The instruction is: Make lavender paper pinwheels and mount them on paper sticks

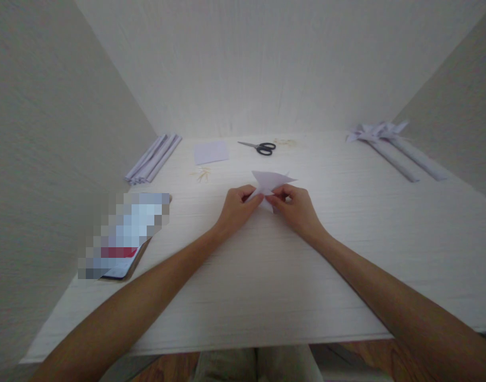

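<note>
A folded piece of pale lilac paper point(271, 183) lies at the middle of the white table point(267, 286), its pointed flaps sticking out to the right. My left hand point(238, 208) pinches its near left edge with curled fingers. My right hand point(296, 208) pinches the near right edge, thumb and forefinger pressed together on the paper. Both hands meet at the paper's lower corner.
Black-handled scissors point(260, 147) and a flat lilac sheet point(211, 152) lie at the back. Rolled paper tubes point(153, 158) rest at the back left, paper pinwheels on tubes point(394, 146) at the back right. A blurred-out flat object point(126, 236) sits at the left. Walls enclose three sides.
</note>
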Tool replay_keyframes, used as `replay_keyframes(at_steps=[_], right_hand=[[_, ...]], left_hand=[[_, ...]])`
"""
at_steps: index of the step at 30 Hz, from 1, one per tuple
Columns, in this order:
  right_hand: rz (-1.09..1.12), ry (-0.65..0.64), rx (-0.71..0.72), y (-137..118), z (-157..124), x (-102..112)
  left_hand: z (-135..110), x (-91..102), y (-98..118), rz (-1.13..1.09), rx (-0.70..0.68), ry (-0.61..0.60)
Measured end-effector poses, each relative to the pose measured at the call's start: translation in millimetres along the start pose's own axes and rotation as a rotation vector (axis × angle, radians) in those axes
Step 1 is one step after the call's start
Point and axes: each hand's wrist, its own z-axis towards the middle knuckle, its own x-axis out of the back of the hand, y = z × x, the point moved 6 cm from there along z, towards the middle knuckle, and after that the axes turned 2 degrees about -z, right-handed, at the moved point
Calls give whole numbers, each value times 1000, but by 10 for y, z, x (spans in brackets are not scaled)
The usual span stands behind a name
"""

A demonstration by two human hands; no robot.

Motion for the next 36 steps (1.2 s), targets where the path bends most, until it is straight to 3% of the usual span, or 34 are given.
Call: replay_keyframes(at_steps=[36], right_hand=[[60, 8, 7, -2, -34, 6]], left_hand=[[0, 16, 1, 57, 1, 3]])
